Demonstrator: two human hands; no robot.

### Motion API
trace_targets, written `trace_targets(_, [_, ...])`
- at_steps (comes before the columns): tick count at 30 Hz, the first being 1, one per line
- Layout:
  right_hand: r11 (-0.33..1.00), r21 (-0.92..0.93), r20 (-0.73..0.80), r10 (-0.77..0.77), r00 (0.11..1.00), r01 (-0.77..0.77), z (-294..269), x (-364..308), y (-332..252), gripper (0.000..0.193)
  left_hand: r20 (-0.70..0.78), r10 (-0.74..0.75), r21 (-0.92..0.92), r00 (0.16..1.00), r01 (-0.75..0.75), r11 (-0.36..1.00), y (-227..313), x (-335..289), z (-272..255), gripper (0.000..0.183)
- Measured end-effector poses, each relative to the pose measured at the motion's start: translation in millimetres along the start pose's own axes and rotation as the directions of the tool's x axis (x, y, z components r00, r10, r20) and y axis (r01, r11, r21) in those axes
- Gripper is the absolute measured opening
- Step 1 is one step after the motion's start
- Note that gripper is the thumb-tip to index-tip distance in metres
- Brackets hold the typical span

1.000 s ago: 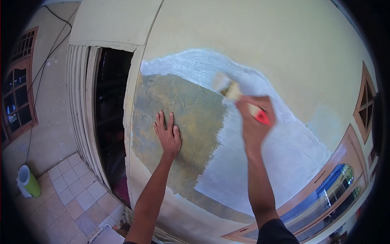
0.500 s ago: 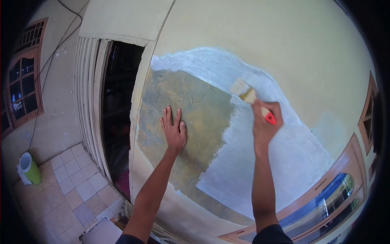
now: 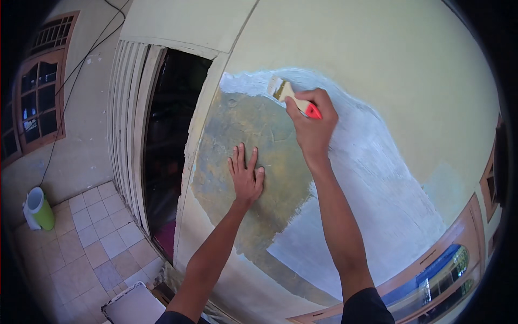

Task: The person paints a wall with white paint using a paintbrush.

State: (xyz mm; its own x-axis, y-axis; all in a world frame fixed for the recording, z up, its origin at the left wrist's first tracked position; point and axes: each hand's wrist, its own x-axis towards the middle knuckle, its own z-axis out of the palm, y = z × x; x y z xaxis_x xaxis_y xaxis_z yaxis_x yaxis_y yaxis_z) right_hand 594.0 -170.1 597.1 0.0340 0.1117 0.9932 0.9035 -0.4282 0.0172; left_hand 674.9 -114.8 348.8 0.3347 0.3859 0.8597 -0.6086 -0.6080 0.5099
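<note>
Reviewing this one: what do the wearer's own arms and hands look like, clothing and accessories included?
The left hand and right hand are bare, with no gloves, and no watch or bracelet shows on either wrist. The left sleeve and right sleeve are dark and plain where visible, leaving the forearms uncovered. No ring shows, though some right-hand fingers are partly hidden.

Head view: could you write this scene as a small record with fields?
Left hand: flat, fingers spread, on rough grey-brown wall patch
Right hand: holds flat, wooden-handled, red-ended paintbrush
Bristles: over white painted band above the patch
Doorway: dark, narrow, left of the patch
Floor: pale square tiles; lime-green cylindrical container at far left
</note>
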Motion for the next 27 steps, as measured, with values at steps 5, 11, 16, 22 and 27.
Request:
trace_targets(5, [0.999, -0.051, 0.111, 0.002, 0.994, 0.004, 35.2, 1.9, 26.9, 0.021, -0.021, -0.005, -0.042, 1.000, 0.004, 0.999, -2.8, 0.2, 0.8, 0.056])
trace_targets(11, [0.996, -0.082, -0.120, 0.012, 0.993, -0.022, 9.6, -9.8, -6.4, 0.017, -0.027, -0.027, -0.051, 0.999, 0.026, 0.998, -8.0, -1.2, -5.3, 0.056])
trace_targets(16, [0.992, 0.124, 0.025, 0.011, 1.000, -0.014, 76.5, -4.6, 10.5, 0.013, -0.016, -0.031, -0.052, 0.999, 0.031, 0.998, -5.7, 0.3, -2.5, 0.055])
trace_targets(22, [0.995, 0.078, 0.153, 0.046, 0.987, -0.058, 130.6, -7.2, 27.5, 0.012, -0.023, -0.032, -0.075, 0.999, 0.030, 0.997, -8.3, -1.7, -0.4, 0.054])
trace_targets(27, [0.999, 0.024, 0.176, 0.022, 0.984, -0.027, 136.7, -6.8, 41.8, 0.013, -0.016, -0.029, -0.090, 0.999, 0.027, 0.996, -6.6, -1.0, -1.1, 0.055])
